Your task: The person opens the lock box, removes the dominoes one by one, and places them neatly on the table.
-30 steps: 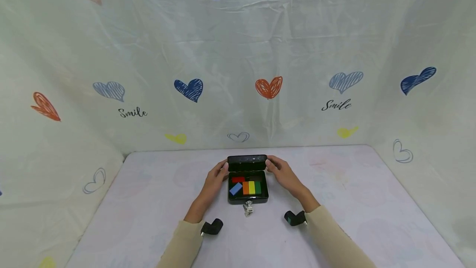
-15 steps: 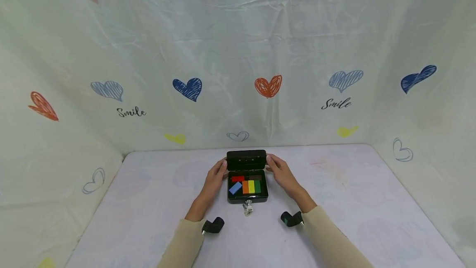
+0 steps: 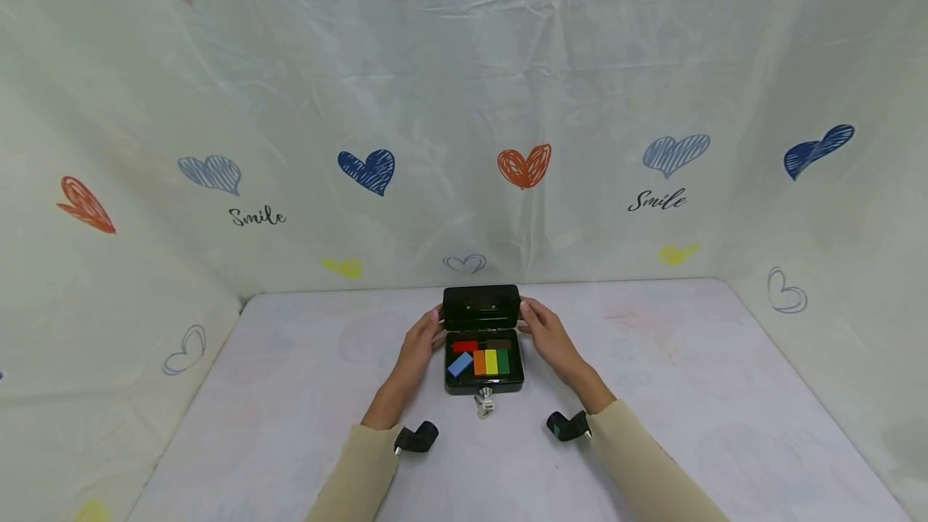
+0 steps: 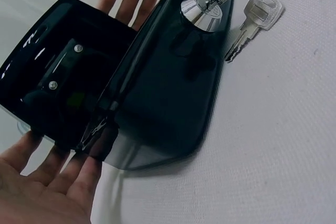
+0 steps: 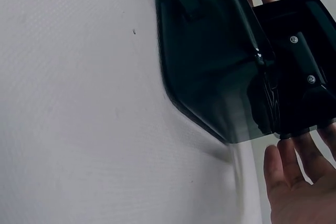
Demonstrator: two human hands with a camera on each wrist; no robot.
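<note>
A black metal cash box (image 3: 507,388) stands on the table with its hinged lid (image 3: 481,296) raised. My left hand (image 3: 416,349) touches the lid's left side, its extended fingers (image 4: 79,177) at the edge. On the opposite side, my right hand (image 3: 554,349) reaches the lid with extended fingertips right at its edge (image 5: 299,134). Inside lie colored blocks: red (image 3: 465,346), brown (image 3: 498,344), a tilted blue one (image 3: 460,364), and orange (image 3: 479,362), yellow (image 3: 491,362) and green (image 3: 503,361) side by side. Keys (image 4: 262,14) hang from the front lock (image 4: 202,14).
A white table (image 3: 290,393) surrounds the box. Behind it and at both sides hangs a pale curtain (image 3: 435,87) printed with hearts and the word Smile. Black wrist cameras (image 3: 416,437) stick out below the beige sleeves (image 3: 358,470).
The lid has swung further up and back, showing more of its inner face. Both hands have stayed at its sides and risen slightly with it.
</note>
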